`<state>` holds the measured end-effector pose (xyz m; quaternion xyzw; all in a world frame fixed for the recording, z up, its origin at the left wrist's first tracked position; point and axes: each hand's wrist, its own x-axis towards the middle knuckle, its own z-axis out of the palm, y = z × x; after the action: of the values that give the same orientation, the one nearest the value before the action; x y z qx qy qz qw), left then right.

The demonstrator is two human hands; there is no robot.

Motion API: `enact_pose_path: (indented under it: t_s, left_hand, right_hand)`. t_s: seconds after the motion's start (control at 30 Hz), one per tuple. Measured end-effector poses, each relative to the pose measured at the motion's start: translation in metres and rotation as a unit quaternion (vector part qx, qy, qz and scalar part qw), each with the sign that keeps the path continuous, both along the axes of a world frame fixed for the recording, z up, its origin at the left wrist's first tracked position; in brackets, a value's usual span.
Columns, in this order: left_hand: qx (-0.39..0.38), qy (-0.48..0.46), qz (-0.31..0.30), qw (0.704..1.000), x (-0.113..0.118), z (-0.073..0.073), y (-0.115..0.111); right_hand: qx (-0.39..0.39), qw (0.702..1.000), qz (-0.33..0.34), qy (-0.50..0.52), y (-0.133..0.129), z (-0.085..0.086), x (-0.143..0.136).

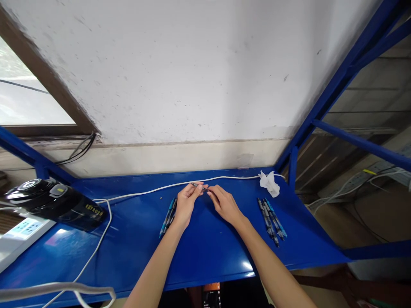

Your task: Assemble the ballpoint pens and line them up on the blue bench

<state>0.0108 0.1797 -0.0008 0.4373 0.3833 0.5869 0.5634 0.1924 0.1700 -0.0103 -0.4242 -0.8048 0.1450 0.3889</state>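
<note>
A dark pen (204, 189) is held level above the middle of the blue table (205, 244). My left hand (188, 202) has its fingers closed round the pen's left part, and my right hand (224, 202) pinches its right end. Just left of my left hand lie several blue and dark pens (167, 217), partly hidden by that hand. Further right, another group of blue, grey and black pens (271, 220) rests side by side on the tabletop.
Crumpled white tissue (269, 184) lies at the back right. A white cable (154, 189) runs along the back. At the left are a black bottle-like object (73, 207) and a white power strip (24, 237). Blue frame bars (292, 167) rise at the right.
</note>
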Motion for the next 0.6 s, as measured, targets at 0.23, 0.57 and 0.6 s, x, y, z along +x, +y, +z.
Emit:
enact_pose_path:
  t_s: [0.23,0.57,0.6]
  left_hand:
    - [-0.005,0.011,-0.006,1.000,-0.0004,0.0024,-0.0004]
    - [0.014,0.022,-0.030,0.999,0.0019,0.0044,-0.0026]
    - [0.016,0.026,-0.030,0.999,0.0016,0.0044,-0.0027]
  right_hand:
    - [-0.025,0.999,-0.014,0.032,0.0004,-0.0022,-0.0008]
    - [-0.032,0.999,-0.020,0.039,-0.0009,-0.0002,-0.0005]
    - [-0.030,0.999,-0.018,0.037,-0.0006,-0.0007,-0.0006]
